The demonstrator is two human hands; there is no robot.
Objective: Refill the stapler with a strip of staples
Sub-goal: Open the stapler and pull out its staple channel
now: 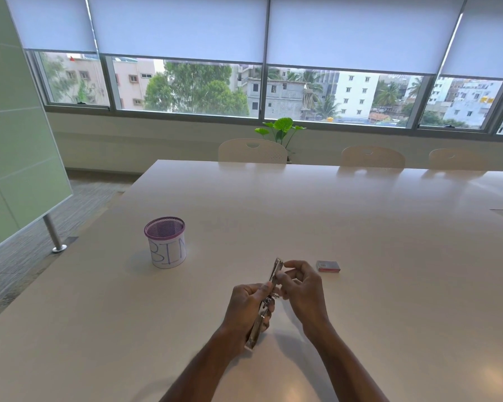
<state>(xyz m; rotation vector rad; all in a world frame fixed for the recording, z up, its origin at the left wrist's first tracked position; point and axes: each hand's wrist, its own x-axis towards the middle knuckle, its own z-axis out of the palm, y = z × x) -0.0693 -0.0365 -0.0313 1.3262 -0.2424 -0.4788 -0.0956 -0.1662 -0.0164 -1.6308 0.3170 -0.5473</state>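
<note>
At lower centre, the left hand (246, 307) grips the opened metal stapler (266, 303) above the worktop (360, 256). The right hand's (304, 288) fingers (283, 275) pinch its upper arm. A staple box (328, 266) lies just right.

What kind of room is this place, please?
Probably an office meeting room: a long pale table, a row of matching chairs along its far side, and wide windows with roller blinds overlooking city buildings.

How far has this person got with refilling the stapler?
Done: the stapler is off the table, swung open and held in the left hand. In hand: the right hand pinches at its upper arm, though whether it holds staples is too small to tell. Left: seating the strip and closing it. The small box, likely staples, lies to the right; the mesh bin stands to the left.
</note>
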